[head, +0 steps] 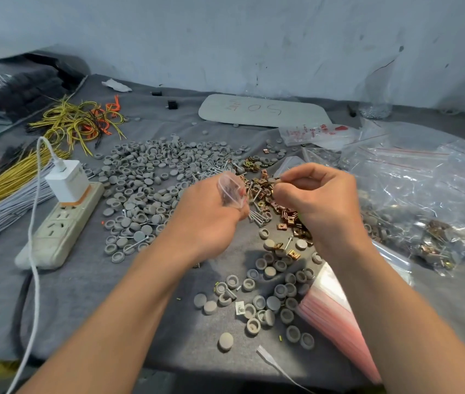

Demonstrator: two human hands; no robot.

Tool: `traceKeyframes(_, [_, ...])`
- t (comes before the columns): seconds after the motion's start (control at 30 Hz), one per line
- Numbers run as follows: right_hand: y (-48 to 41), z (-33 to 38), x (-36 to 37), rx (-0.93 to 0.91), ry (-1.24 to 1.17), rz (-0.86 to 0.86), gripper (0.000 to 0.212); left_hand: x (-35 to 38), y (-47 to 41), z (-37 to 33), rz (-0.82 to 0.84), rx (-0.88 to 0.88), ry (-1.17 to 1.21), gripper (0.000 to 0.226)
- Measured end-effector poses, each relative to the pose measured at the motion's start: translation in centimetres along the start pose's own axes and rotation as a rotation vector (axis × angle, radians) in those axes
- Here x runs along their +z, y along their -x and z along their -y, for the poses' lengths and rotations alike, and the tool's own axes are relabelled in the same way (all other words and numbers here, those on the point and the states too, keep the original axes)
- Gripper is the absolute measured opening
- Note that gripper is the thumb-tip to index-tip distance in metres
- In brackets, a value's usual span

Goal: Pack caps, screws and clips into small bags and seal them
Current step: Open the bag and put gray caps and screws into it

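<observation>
Two hands hover over the clips [264, 184] on the counter [83, 294]: my left hand [208, 217] grips the small clear bag [229, 191], my right hand [319, 194] pinches something thin, likely a screw, just beside its mouth. I'd hold that mouth wide and feed it straight in, avoiding snags.

Far on the worktop [168, 129], a grey board [262, 110] bears handwriting, seemingly "50"; right of it, a bag pack [317, 133] shows red print, seemingly "140mm".
</observation>
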State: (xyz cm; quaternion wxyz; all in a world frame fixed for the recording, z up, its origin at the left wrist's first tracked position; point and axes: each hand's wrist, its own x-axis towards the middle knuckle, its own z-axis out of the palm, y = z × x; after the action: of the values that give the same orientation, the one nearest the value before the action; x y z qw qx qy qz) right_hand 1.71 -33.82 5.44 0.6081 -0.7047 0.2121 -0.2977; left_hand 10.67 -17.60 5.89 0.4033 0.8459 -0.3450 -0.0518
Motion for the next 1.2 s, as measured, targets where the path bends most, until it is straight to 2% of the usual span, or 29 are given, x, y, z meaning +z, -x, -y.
traceKeyframes(0.17, [0.3,-0.8,0.2,-0.023,0.670,0.192,0.020,-0.2,-0.3,0.5,-0.011,-0.017,-0.081,0.016])
traceKeyframes(0.23, [0.8,-1.0,1.0,-0.047,0.780,0.195,0.018,0.0,-0.3,0.5,-0.022,-0.007,-0.105,0.016])
traceKeyframes(0.27, [0.8,-1.0,1.3,-0.053,0.746,0.173,0.014,0.0,-0.3,0.5,-0.033,-0.005,-0.123,0.015])
traceKeyframes(0.33, [0.7,-0.7,1.5,-0.037,0.514,0.138,0.012,0.1,-0.2,0.5,-0.050,-0.004,-0.166,0.013])
traceKeyframes(0.4, [0.7,-0.3,1.4,0.014,0.298,0.163,0.022,0.2,-0.1,0.5,-0.043,0.020,-0.178,0.013])
traceKeyframes(0.57, [0.9,-0.3,1.5,0.077,0.261,0.197,0.018,0.5,0.0,-0.1,-0.024,0.080,-0.167,0.015])
traceKeyframes(0.73, [0.2,0.1,0.5,-0.009,0.212,0.029,0.014,0.4,0.2,0.3,-0.091,-0.001,-0.197,0.050])
traceKeyframes(0.8, [0.4,0.4,0.3,-0.057,0.183,0.070,0.012,0.3,0.2,0.4,-0.083,-0.003,-0.221,0.059])
traceKeyframes(0.93, [0.8,0.5,1.0,-0.131,0.285,0.201,0.006,0.8,0.3,-0.1,-0.016,0.039,-0.160,0.064])
traceKeyframes(1.07, [0.9,0.4,1.6,-0.186,0.347,0.240,0.013,0.8,0.1,-0.3,0.026,0.073,-0.057,0.065])
traceKeyframes(1.13, [0.8,0.8,1.1,-0.176,0.275,0.196,0.014,0.5,0.0,-0.1,0.006,0.080,-0.034,0.065])
traceKeyframes(1.2, [0.2,0.8,0.0,-0.136,0.267,0.073,0.011,0.2,0.0,0.3,-0.020,0.061,-0.033,0.066])
